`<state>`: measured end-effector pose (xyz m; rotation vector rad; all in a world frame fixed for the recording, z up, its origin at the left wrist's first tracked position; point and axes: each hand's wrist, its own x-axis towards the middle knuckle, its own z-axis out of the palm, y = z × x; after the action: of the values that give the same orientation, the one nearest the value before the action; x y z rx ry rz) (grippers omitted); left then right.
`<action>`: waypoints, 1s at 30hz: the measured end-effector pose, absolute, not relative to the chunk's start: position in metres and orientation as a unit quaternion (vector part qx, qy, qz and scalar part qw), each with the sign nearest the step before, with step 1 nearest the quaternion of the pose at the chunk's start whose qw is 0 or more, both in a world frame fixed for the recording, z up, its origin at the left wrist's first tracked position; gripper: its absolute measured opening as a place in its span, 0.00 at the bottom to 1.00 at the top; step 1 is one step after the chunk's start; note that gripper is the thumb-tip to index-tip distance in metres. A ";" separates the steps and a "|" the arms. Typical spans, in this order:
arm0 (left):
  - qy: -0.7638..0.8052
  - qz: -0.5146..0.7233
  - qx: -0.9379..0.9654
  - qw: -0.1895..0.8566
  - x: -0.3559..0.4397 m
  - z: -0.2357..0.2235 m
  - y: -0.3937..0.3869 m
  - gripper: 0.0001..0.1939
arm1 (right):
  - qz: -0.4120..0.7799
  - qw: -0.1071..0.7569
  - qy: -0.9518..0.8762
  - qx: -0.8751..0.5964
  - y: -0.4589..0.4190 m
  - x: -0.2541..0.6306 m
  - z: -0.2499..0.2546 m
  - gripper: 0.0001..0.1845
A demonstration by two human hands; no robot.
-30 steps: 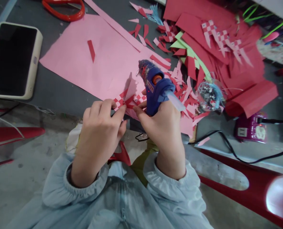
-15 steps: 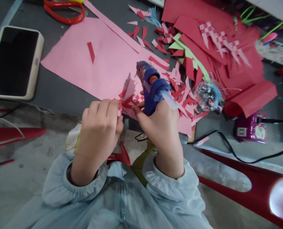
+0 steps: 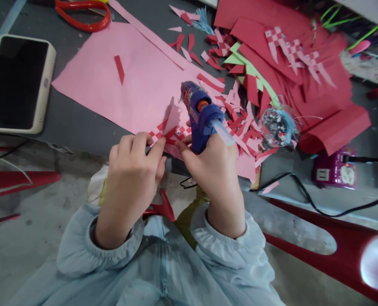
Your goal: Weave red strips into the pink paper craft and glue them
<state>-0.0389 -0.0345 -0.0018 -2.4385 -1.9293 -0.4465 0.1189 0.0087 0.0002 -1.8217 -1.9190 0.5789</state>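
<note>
My right hand (image 3: 219, 170) is wrapped round a blue hot glue gun (image 3: 199, 123), its nozzle pointing up and left and a clear glue stick (image 3: 223, 132) jutting from the back. A woven red-and-pink checked paper piece (image 3: 156, 135) with loose strip ends lies at the table's near edge. On it press the bent fingers of my left hand (image 3: 133, 165), the index finger stretched towards the red strips (image 3: 170, 135). Another checked piece (image 3: 183, 131) shows beside it, partly hidden by my right hand. Both lie over a large pink paper sheet (image 3: 128, 89).
Paper scraps (image 3: 240, 123) cover the table right of the glue gun. Beyond are red paper sheets (image 3: 303, 97) with finished checked fish shapes (image 3: 294, 53), and a clear bag of beads (image 3: 276, 127). A phone (image 3: 17, 83), red-handled scissors (image 3: 83, 17) and a purple power block (image 3: 335, 170) stand around.
My left index finger has lifted apart from the other fingers and shifted right, uncovering more of the checked piece. The glue gun has stayed almost in place.
</note>
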 end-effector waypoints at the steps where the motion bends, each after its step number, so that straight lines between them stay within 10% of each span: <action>1: -0.615 -0.140 -0.776 -0.003 -0.039 -0.002 -0.035 0.18 | 0.206 0.211 -0.694 -0.657 0.009 0.119 0.000 0.16; 30: -0.621 -0.142 -0.771 0.007 -0.036 -0.004 -0.036 0.18 | 0.152 0.246 -0.734 -0.614 -0.001 0.121 -0.004 0.13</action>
<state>-0.0361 -0.0358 -0.0039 -2.4115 -1.9416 -0.4452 0.1205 -0.0011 -0.0043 -1.6758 -2.0037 0.4137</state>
